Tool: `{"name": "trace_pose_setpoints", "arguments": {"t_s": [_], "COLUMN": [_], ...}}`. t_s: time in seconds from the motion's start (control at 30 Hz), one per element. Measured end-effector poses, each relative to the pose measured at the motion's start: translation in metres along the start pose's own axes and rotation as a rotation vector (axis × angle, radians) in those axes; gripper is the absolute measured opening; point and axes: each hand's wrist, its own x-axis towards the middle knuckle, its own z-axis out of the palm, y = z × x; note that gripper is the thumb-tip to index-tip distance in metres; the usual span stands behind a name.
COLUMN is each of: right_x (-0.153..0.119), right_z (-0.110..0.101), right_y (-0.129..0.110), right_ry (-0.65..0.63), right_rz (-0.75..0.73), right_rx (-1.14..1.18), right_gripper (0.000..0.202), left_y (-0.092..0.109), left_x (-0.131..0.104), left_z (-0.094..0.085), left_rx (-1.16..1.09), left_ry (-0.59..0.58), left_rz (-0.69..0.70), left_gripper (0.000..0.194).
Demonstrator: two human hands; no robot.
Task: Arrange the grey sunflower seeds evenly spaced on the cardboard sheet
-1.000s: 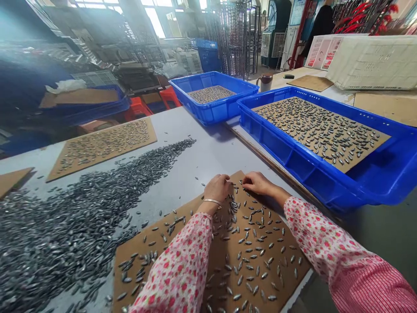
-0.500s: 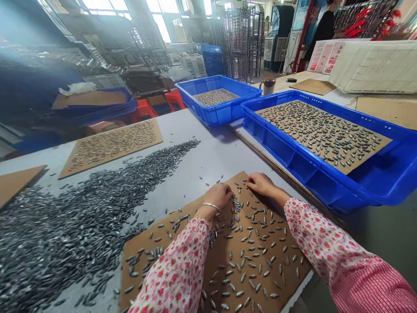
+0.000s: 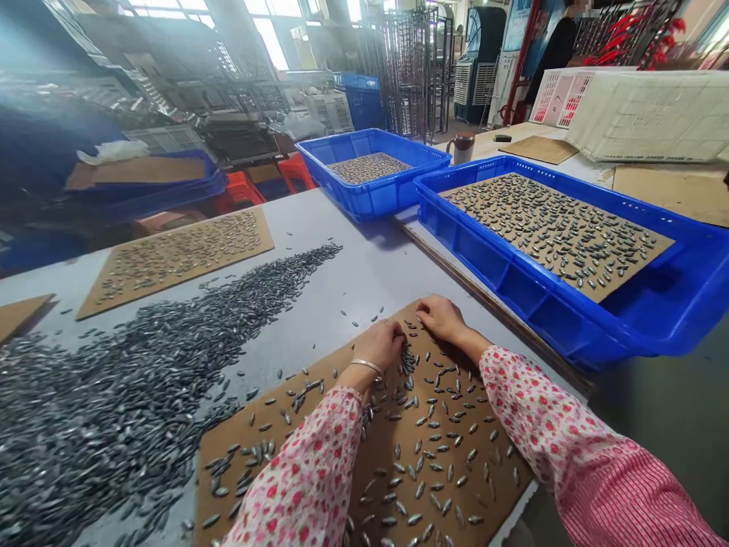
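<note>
A brown cardboard sheet (image 3: 319, 441) lies before me, scattered with small grey, spindle-shaped metal pieces (image 3: 418, 448). My left hand (image 3: 379, 346), with a bangle at the wrist, is over its far part, fingers curled down beside a tight cluster of the pieces (image 3: 407, 361). Just right of it, my right hand (image 3: 441, 317) is at the sheet's far corner. Its thumb and fingers are pinched together close to a few loose pieces. Whatever either set of fingertips holds is too small or hidden to make out. Both forearms wear floral sleeves.
Left of the sheet spreads a large heap of the same pieces (image 3: 142, 387) on the white table (image 3: 370, 266). Another covered cardboard sheet (image 3: 182, 258) lies beyond it. Two blue crates (image 3: 370, 201) (image 3: 512, 281) hold loaded sheets. A mug (image 3: 462, 148) stands behind them.
The view has shifted slightly, so the scene sits a little further left. Both hands stay at the sheet's far corner, fingers still closed, with only small finger movements.
</note>
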Motion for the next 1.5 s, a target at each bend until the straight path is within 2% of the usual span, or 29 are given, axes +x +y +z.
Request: {"name": "trace_pose_setpoints", "arguments": {"t_s": [0.1,0.23,0.37,0.47,0.57,0.67,0.77,0.83,1.0,1.17,1.33,1.43,1.5], "right_x": [0.003,0.008,0.011,0.009,0.004,-0.001,-0.004,-0.004,-0.003,0.000,0.016,0.025,0.027], "right_z": [-0.008,-0.002,0.008,0.006,0.002,0.005,0.012,0.017,0.016,0.010,0.030,0.044,0.046], "right_y": [0.014,0.027,0.022,0.015,0.015,0.019,0.015,0.005,-0.023,-0.023,-0.019,-0.031,-0.041], "right_ry": [0.055,0.003,-0.040,-0.008,0.049,0.017,-0.065,-0.076,-0.125,-0.170,-0.087,-0.080,-0.088], "right_rz": [0.114,0.101,0.107,0.135,0.129,0.013,-0.164,-0.208,-0.196,-0.174,-0.118,-0.122,-0.155], "right_rx": [0.057,0.086,0.040,0.043,0.095,0.135,0.109,0.049,-0.120,-0.093,-0.083,-0.169,-0.214], "right_gripper": [0.016,0.013,0.014,0.014,0.013,0.013,0.015,0.017,0.021,0.020,0.023,0.028,0.025], "left_y": [0.005,0.007,-0.007,-0.021,-0.024,-0.016,-0.005,-0.001,-0.007,-0.012,-0.014,-0.022,-0.026], "left_x": [0.003,0.005,0.005,-0.001,-0.010,-0.016,-0.012,-0.007,0.001,-0.001,-0.002,-0.003,-0.004], "left_z": [-0.001,0.006,0.016,0.011,-0.005,-0.017,-0.017,-0.013,-0.003,-0.006,-0.007,-0.003,-0.001], "left_rx": [-0.019,-0.009,-0.039,-0.081,-0.081,-0.067,-0.035,0.015,0.099,0.098,0.118,0.166,0.188], "left_ry": [0.047,0.128,0.196,0.245,0.202,0.138,0.132,0.129,0.104,0.080,0.070,0.039,0.033], "left_rz": [-0.064,-0.100,-0.085,-0.116,-0.163,-0.180,-0.179,-0.186,-0.175,-0.193,-0.228,-0.204,-0.187], "left_gripper": [0.017,0.018,0.025,0.025,0.020,0.019,0.025,0.026,0.021,0.022,0.023,0.024,0.026]}}
